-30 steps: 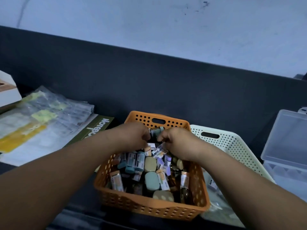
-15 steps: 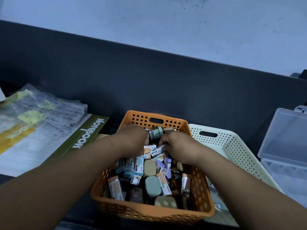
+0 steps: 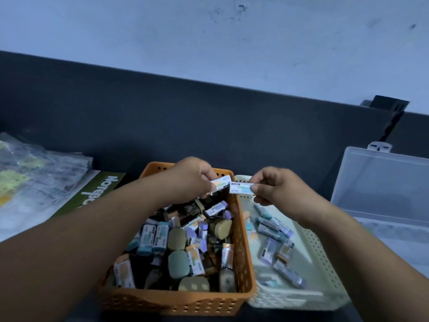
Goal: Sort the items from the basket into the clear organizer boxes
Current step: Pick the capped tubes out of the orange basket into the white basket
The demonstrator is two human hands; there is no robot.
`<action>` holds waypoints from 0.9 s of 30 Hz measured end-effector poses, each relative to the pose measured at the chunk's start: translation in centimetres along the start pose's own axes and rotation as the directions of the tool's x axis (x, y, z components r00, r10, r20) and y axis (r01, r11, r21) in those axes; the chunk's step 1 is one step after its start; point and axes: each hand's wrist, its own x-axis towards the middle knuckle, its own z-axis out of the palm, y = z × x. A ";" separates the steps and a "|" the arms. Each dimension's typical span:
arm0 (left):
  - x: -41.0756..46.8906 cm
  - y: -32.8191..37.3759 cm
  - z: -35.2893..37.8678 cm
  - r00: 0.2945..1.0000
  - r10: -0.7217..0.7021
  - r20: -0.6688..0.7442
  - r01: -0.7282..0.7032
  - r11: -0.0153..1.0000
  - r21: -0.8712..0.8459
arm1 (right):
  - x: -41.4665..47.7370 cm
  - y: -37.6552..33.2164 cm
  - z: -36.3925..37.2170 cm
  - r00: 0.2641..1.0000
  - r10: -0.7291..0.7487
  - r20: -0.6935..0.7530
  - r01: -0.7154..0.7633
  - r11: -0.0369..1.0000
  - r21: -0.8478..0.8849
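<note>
- Orange perforated plastic is being shown at 6 o'clock: the orange basket is being crowded by small items, among them labelled tubes with teal or purple caps and rounded olive pieces.
- A first packet, white-labelled with pale colour patches, is being pinched by the left grip, whose fingers are being curled round its end, above the basket's far rim at its 12 o'clock.
- A second packet of the same kind is being pinched between the thumb and fingertips of the right grip, above the far corner of the cream basket.
- Both packets are being held end to end at the middle of the view; whether they are touching cannot be told.
- At 5 o'clock, the cream basket is being kept just beside the orange one, wall against wall, with several sorted tubes being held loosely on its floor.
- The clear organizer box is being kept at 3 o'clock with its lid being propped up; its compartments are being blurred by dim light.
- At 9 o'clock, a green notebook is being partly covered by a stack of clear plastic sleeves.
</note>
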 end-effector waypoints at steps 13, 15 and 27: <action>4.0 4.8 8.2 0.996 0.000 0.088 -0.021 0.971 0.238 | -2.7 6.3 -4.7 0.988 0.107 -0.115 -0.140 0.932 -0.334; 3.8 4.5 7.4 0.999 -0.016 0.032 0.010 0.982 0.189 | -2.6 6.3 -4.6 0.990 0.091 -0.111 -0.129 0.904 -0.408; -1.7 -2.9 -2.1 0.993 -0.111 -0.038 0.117 0.940 0.322 | -0.4 -1.7 2.5 0.966 -0.213 0.148 0.251 0.912 -0.325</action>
